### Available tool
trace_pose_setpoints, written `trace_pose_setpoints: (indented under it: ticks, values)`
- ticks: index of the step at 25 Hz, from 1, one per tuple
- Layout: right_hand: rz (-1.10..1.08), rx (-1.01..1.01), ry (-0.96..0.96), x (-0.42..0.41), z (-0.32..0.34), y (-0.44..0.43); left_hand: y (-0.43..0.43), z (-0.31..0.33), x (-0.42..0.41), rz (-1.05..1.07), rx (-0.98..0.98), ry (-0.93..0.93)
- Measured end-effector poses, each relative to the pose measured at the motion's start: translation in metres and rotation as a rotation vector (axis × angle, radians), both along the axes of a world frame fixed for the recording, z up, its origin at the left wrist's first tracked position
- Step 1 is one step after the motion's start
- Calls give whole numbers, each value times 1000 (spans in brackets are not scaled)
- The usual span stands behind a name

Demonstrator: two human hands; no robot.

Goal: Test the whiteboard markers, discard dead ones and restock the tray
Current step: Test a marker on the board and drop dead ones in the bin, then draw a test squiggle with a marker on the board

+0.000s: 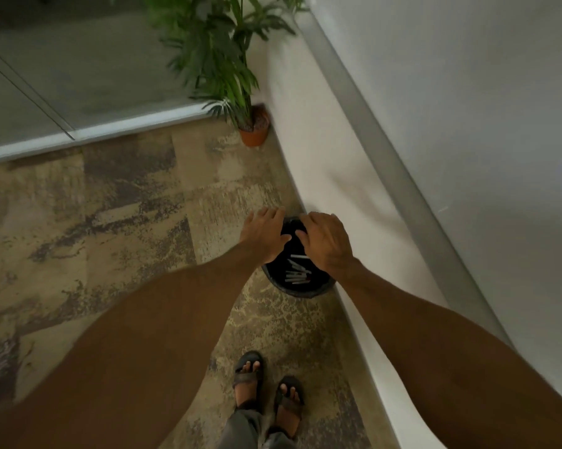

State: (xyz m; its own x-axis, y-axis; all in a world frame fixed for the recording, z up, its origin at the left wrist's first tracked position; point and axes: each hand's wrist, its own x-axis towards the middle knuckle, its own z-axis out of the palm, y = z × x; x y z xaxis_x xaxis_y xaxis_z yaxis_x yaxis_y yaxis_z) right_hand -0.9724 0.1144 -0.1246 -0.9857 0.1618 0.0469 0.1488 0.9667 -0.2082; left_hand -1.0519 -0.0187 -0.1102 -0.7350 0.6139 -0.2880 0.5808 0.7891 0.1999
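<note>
Both hands over the bin: our left hand point(264, 233) at the rim's ten o'clock, fingers spread and released, holding nothing; our right hand point(326, 243) at two o'clock, palm down, fingers loosely curled, no grasp that we can see. Black round bin point(294, 288) on the carpet point(111, 202), touching the white wall base point(318, 163). Inside, at six o'clock, a loose heap of pale markers point(297, 273); one marker lies just beside our right palm. Potted plant point(228, 76) in the corner at twelve o'clock, well apart. Our sandalled feet point(268, 388) at six o'clock.
</note>
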Motion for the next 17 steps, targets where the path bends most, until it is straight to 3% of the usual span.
trace_pose_setpoints:
  ticks: [9,17]
  values:
    - [-16,79,11,29,103,-3,-8,126,30,-1,45,118]
    - [-103,138,-8,68,165,-7,-20,189,68,-83,38,256]
